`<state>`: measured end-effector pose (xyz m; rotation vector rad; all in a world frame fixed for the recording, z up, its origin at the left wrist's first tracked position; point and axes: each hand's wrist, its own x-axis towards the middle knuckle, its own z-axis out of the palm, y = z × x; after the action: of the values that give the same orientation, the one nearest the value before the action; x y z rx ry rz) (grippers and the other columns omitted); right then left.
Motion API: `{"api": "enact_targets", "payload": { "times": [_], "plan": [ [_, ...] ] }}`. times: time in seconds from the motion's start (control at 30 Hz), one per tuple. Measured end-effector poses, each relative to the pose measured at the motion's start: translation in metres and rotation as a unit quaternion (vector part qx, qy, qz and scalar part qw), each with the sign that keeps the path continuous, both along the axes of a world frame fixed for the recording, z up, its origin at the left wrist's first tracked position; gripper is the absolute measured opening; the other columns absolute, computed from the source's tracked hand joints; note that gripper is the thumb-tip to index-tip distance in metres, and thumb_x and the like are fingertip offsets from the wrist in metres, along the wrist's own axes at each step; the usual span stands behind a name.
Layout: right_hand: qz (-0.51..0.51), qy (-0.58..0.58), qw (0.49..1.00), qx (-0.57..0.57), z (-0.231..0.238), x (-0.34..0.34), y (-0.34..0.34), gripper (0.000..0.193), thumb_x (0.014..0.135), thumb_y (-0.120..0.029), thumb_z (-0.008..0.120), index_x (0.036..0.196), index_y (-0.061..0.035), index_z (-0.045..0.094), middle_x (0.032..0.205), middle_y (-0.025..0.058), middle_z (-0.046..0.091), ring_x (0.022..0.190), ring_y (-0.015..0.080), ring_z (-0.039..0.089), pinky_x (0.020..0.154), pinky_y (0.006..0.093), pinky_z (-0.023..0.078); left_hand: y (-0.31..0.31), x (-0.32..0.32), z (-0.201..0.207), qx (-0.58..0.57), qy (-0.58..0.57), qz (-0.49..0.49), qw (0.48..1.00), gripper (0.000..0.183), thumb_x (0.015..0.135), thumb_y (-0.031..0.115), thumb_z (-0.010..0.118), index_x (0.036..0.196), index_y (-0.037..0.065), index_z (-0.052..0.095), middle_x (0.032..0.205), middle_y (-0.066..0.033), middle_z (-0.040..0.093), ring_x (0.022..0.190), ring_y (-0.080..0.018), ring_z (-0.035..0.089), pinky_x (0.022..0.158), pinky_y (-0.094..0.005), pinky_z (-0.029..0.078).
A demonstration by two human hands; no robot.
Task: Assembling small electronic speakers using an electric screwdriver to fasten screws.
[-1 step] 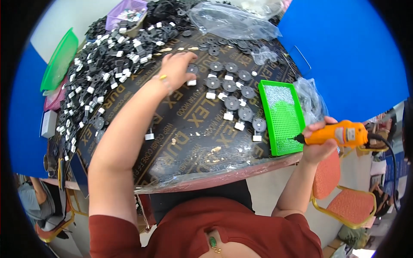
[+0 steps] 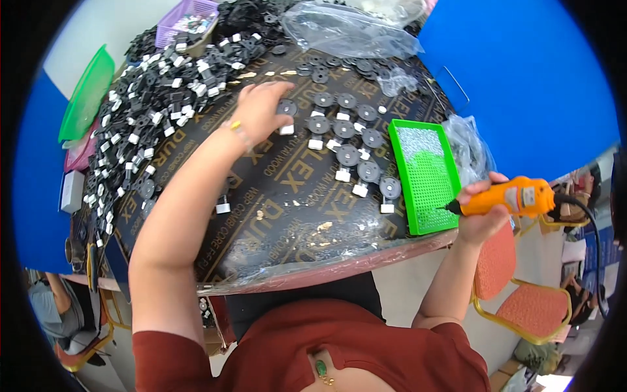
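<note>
My left hand (image 2: 263, 112) reaches over the table with its fingers stretched apart. A black disc-shaped part with a white block (image 2: 287, 111) lies between its thumb and fingertips; whether they touch it I cannot tell. My right hand (image 2: 480, 223) is wrapped round an orange electric screwdriver (image 2: 516, 197), whose thin black tip points left over a green tray (image 2: 410, 221). Small silvery pieces, probably screws, cover the far part of that tray. To the tray's left, several more disc parts (image 2: 347, 155) with white blocks are set out in loose rows.
A big heap of black parts with white blocks (image 2: 176, 91) fills the left side, a purple basket (image 2: 164, 32) behind it. Loose black discs (image 2: 320, 70) and clear plastic bags (image 2: 346, 32) lie at the back. The screwdriver's black cable (image 2: 593, 228) hangs at right, near a red chair (image 2: 522, 312).
The whole scene has shifted slightly left in the picture. Both hands keep nearly the same pose, the left still by the disc part and the right still holding the screwdriver.
</note>
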<state>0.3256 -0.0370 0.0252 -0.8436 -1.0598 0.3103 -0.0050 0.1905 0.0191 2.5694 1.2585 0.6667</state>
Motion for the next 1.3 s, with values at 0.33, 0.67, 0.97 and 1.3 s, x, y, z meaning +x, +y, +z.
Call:
{"api": "enact_targets", "payload": {
  "times": [0.33,0.67,0.97,1.3],
  "plan": [
    [-0.006,-0.016,1.000,-0.021,-0.016,0.015,0.005,0.069,0.079,-0.057,0.065,0.108,0.0032,0.049,0.071,0.0113,0.062,0.053,0.0142,0.055,0.051,0.0233,0.045,-0.182,-0.002,0.006,-0.046,-0.013,-0.098,0.994,0.048,0.064,0.014,0.078,0.108,0.009,0.060,0.105,-0.0079,0.061,0.121,-0.0288,0.047,0.101,-0.0457,0.029],
    [-0.022,-0.031,0.999,-0.030,-0.015,0.011,0.002,0.070,0.078,-0.059,0.064,0.108,0.0021,0.049,0.070,0.0102,0.062,0.052,0.0133,0.055,0.051,0.0222,0.045,-0.197,0.007,-0.027,-0.070,-0.089,-0.036,0.993,0.054,0.060,0.018,0.082,0.109,0.008,0.061,0.107,-0.0097,0.062,0.121,-0.0294,0.048,0.102,-0.0442,0.029],
    [0.035,-0.010,0.997,0.063,0.022,-0.029,-0.010,0.075,0.080,-0.067,0.054,0.113,-0.0002,0.045,0.074,0.0142,0.061,0.052,0.0178,0.054,0.049,0.0275,0.047,-0.198,0.001,-0.035,-0.093,-0.101,-0.045,0.989,0.045,0.067,0.024,0.078,0.106,0.009,0.063,0.106,-0.0072,0.063,0.123,-0.0277,0.047,0.104,-0.0456,0.026],
    [0.321,0.029,0.947,0.008,0.005,-0.152,0.025,0.079,0.071,-0.070,0.058,0.108,-0.0002,0.044,0.075,0.0144,0.063,0.057,0.0158,0.058,0.055,0.0262,0.050,-0.199,-0.003,-0.042,-0.081,-0.111,-0.040,0.990,0.047,0.066,0.024,0.079,0.108,0.010,0.062,0.107,-0.0050,0.063,0.125,-0.0275,0.044,0.104,-0.0462,0.025]
  ]
}}
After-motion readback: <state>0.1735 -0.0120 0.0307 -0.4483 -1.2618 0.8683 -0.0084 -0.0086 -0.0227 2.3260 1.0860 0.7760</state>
